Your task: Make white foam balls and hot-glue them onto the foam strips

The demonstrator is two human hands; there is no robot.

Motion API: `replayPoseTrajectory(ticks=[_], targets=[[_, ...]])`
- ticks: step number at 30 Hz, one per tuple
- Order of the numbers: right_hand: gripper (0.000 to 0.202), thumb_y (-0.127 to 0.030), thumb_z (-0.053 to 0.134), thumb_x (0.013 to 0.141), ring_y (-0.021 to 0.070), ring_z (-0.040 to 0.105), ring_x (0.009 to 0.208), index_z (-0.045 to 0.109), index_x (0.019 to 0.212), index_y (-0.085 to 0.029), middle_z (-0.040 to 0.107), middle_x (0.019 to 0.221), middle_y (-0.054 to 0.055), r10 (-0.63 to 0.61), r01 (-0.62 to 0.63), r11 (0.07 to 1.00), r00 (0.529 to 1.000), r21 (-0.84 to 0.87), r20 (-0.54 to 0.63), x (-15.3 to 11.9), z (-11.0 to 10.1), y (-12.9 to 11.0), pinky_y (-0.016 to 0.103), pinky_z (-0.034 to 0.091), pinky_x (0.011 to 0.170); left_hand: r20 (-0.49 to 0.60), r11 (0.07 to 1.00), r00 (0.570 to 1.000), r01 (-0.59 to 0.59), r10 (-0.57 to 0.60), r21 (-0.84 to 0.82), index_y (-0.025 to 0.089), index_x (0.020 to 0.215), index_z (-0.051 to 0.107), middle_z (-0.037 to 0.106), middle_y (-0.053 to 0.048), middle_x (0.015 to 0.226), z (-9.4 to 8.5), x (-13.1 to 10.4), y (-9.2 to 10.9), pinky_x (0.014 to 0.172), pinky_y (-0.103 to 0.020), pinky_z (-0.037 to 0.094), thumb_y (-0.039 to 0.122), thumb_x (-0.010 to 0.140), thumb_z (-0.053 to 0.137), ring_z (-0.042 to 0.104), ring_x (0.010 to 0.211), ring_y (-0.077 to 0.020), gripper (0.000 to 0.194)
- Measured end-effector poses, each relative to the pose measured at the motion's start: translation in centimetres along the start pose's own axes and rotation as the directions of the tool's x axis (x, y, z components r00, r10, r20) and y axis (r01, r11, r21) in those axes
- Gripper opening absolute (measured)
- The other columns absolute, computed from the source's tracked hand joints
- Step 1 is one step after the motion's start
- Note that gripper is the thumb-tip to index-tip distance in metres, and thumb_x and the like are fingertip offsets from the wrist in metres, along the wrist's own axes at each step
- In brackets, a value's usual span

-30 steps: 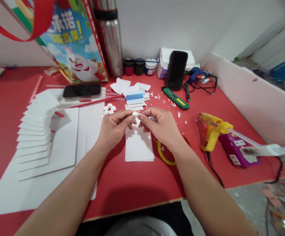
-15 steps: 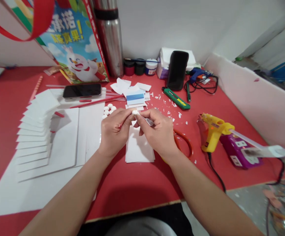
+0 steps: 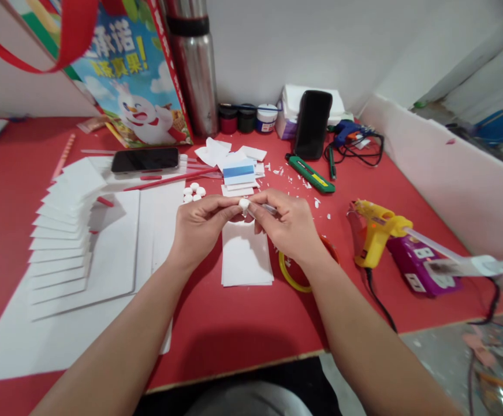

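Note:
My left hand (image 3: 201,228) pinches a small white piece (image 3: 243,204) between thumb and forefinger. My right hand (image 3: 288,222) grips the same piece from the other side, and a thin pale tool (image 3: 269,208) shows between its fingers, mostly hidden. Below the hands lies a small stack of white cards (image 3: 246,257). Several round white pieces (image 3: 194,190) rest just beyond my left hand. Near my right wrist is a yellow ring-shaped handle (image 3: 292,274), with an orange one partly behind the forearm.
White cards (image 3: 60,231) fan out on boards at left. A phone (image 3: 145,160), paper scraps (image 3: 239,172) and a green cutter (image 3: 310,174) lie beyond the hands. At right are a yellow glue gun (image 3: 376,231) and purple box (image 3: 422,263); a steel bottle (image 3: 197,81) stands behind.
The white piece has shifted slightly right and is turned. My right hand has moved a little right, my left wrist has dropped slightly, and the yellow handle now shows more.

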State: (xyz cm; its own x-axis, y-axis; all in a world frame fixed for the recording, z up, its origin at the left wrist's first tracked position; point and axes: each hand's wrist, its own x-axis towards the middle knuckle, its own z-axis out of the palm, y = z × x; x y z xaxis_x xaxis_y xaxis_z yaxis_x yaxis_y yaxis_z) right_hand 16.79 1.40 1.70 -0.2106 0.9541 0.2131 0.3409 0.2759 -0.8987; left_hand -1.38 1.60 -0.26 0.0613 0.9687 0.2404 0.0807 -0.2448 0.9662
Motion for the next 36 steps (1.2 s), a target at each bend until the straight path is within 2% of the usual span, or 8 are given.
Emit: replayPoseTrajectory(ticks=[7, 17, 19, 21, 24, 28, 31, 36], targets=[[0.014, -0.027, 0.060, 0.097, 0.0110, 0.061, 0.057, 0.072, 0.092, -0.019, 0.071, 0.075, 0.000, 0.039, -0.037, 0.998, 0.999, -0.042, 0.032, 0.0, -0.2, 0.2, 0.025, 0.047, 0.057, 0.123, 0.998, 0.992, -0.020, 0.026, -0.052, 0.022, 0.103, 0.084, 0.081, -0.005, 0.089, -0.3, 0.3, -0.2, 0.076, -0.030, 0.062, 0.028, 0.090, 0.075, 0.075, 0.075, -0.0172, 0.017], [0.015, -0.028, 0.061, 0.096, 0.0134, 0.061, 0.058, 0.070, 0.087, -0.019, 0.071, 0.071, 0.002, 0.030, -0.026, 0.977, 0.999, -0.212, 0.014, 0.0, 0.0, 0.2, 0.027, 0.046, 0.060, 0.098, 1.000, 0.995, 0.013, -0.013, 0.004, 0.021, 0.101, 0.083, 0.081, -0.005, 0.089, 0.0, -0.1, -0.4, 0.075, -0.029, 0.061, 0.032, 0.087, 0.078, 0.075, 0.078, -0.0187, 0.018], [0.017, -0.032, 0.064, 0.094, 0.0134, 0.062, 0.056, 0.070, 0.086, -0.019, 0.071, 0.071, 0.002, 0.067, -0.066, 0.989, 0.998, -0.129, 0.005, 0.1, 0.1, 0.1, 0.027, 0.048, 0.058, 0.086, 0.999, 0.995, 0.042, -0.042, 0.000, 0.020, 0.100, 0.083, 0.081, -0.005, 0.086, 0.0, -0.1, -0.4, 0.074, -0.029, 0.061, 0.034, 0.086, 0.079, 0.075, 0.078, -0.0192, 0.020], [0.026, -0.043, 0.065, 0.094, 0.0142, 0.065, 0.055, 0.070, 0.086, -0.019, 0.072, 0.073, 0.003, 0.185, -0.186, 0.977, 0.983, 0.101, 0.016, 0.3, -0.1, 0.1, 0.027, 0.051, 0.055, 0.084, 0.997, 0.993, 0.080, -0.077, -0.025, 0.019, 0.100, 0.083, 0.080, -0.006, 0.084, 0.0, -0.1, -0.3, 0.073, -0.029, 0.060, 0.035, 0.086, 0.079, 0.075, 0.076, -0.0195, 0.022], [0.046, -0.061, 0.057, 0.095, 0.0171, 0.069, 0.054, 0.071, 0.092, -0.017, 0.075, 0.075, 0.008, 0.416, -0.451, 0.772, 0.891, 0.448, 0.180, 0.8, -0.5, 0.4, 0.027, 0.055, 0.050, 0.101, 0.989, 0.988, 0.127, -0.119, -0.078, 0.019, 0.102, 0.083, 0.080, -0.006, 0.083, 0.0, 0.0, -0.3, 0.070, -0.029, 0.059, 0.036, 0.085, 0.079, 0.073, 0.073, -0.0188, 0.024], [0.044, -0.056, 0.058, 0.097, 0.0173, 0.068, 0.052, 0.071, 0.099, -0.014, 0.077, 0.073, 0.012, 0.489, -0.638, 0.544, 0.769, 0.545, 0.412, 1.2, -1.0, 0.7, 0.026, 0.054, 0.046, 0.075, 0.994, 0.992, 0.101, -0.098, -0.040, 0.020, 0.101, 0.084, 0.080, -0.005, 0.085, -0.1, 0.1, -0.3, 0.066, -0.026, 0.055, 0.035, 0.085, 0.079, 0.069, 0.069, -0.0159, 0.022], [0.036, -0.049, 0.063, 0.095, 0.0129, 0.058, 0.046, 0.072, 0.097, -0.014, 0.075, 0.072, 0.010, 0.474, -0.637, 0.522, 0.770, 0.568, 0.428, 1.0, -1.0, 0.6, 0.023, 0.050, 0.041, 0.089, 0.998, 0.994, 0.067, -0.067, 0.005, 0.021, 0.100, 0.084, 0.079, -0.003, 0.083, -0.2, 0.1, -0.2, 0.067, -0.026, 0.054, 0.033, 0.087, 0.078, 0.068, 0.072, -0.0162, 0.019], [0.030, -0.045, 0.072, 0.089, 0.0083, 0.045, 0.049, 0.073, 0.085, -0.015, 0.067, 0.072, 0.004, 0.437, -0.593, 0.576, 0.805, 0.563, 0.401, 0.8, -0.9, 0.1, 0.019, 0.047, 0.041, 0.117, 0.999, 0.992, 0.049, -0.049, -0.003, 0.021, 0.100, 0.083, 0.079, -0.005, 0.086, -0.1, 0.1, -0.1, 0.071, -0.028, 0.056, 0.031, 0.087, 0.077, 0.070, 0.075, -0.0177, 0.018]])
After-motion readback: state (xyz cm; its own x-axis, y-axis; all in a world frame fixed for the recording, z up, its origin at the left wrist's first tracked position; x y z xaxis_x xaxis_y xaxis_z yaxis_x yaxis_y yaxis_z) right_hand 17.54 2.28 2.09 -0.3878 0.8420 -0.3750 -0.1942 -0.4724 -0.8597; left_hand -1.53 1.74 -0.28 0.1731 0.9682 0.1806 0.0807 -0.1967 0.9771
